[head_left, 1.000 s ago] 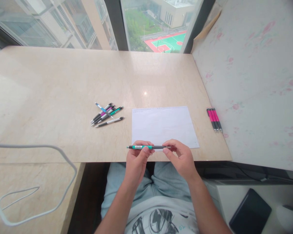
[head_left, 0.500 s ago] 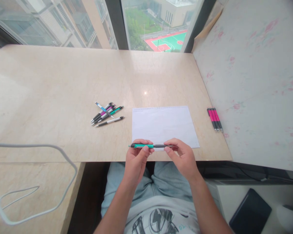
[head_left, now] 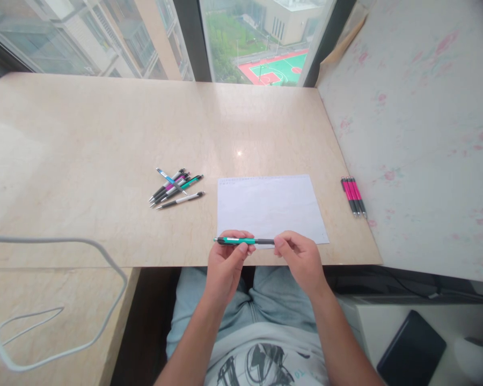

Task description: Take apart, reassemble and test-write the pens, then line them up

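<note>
I have the teal pen (head_left: 245,241) pinched at both ends and lying level, just above the near edge of the table (head_left: 104,134) and over the bottom margin of the sheet of paper (head_left: 269,206). My left grip (head_left: 225,262) is closed round the teal barrel, thumb beneath and fingers over. My right grip (head_left: 301,260) is closed on the dark front section, and my fingertips hide the tip. I judge the pen light and stiff. The plastic barrel looks smooth and a little slippery, while the dark sleeve toward the front seems the surer place to hold. The clip and tip are probably the parts to spare.

The table is pale polished stone with a glare spot, so a round pen would likely roll or skid on it. A loose pile of pens (head_left: 177,187) lies left of the paper, well apart from me. Some pink pens (head_left: 353,197) lie side by side near the flecked wall (head_left: 418,134) on the right. Beyond the table, a window (head_left: 261,43) looks down on buildings and a sports court. A white cable (head_left: 84,300) loops over the lower ledge at my left
</note>
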